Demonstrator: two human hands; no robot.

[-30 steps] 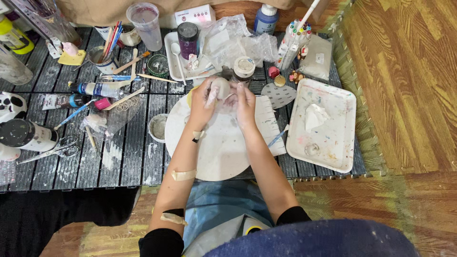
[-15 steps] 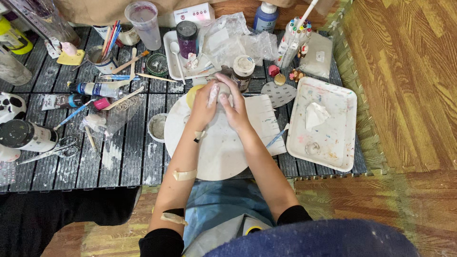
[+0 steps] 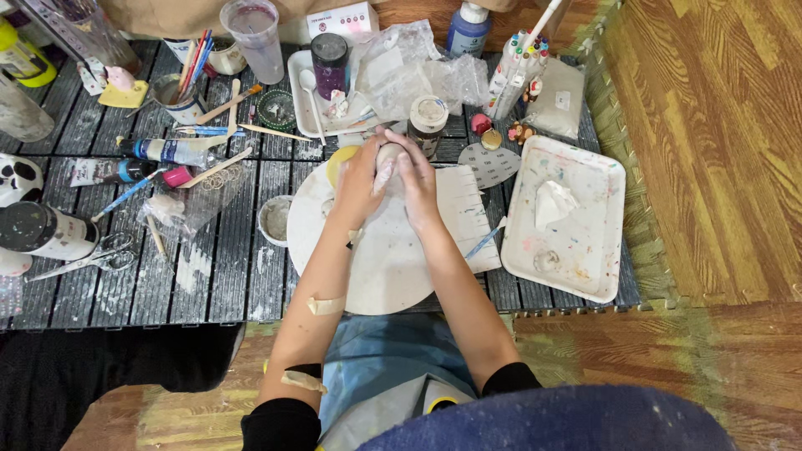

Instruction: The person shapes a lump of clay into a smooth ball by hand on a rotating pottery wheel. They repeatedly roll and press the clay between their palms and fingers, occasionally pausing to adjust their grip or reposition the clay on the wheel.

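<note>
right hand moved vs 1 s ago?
Yes. The right hand has closed leftward against the left hand, judged against the round white board.

The round board [image 3: 380,267] is white. The surface [image 3: 225,267] is dark grey with white smears. The tray [image 3: 601,250] is white with coloured specks.

Paint-speckled white tray [image 3: 597,276], scissors [image 3: 88,259], blue-capped bottle [image 3: 467,25], clear plastic cup [image 3: 253,38], cup of brushes [image 3: 182,92].

Matt clay lump [image 3: 389,156]; glossy wooden floor [image 3: 710,125].
</note>
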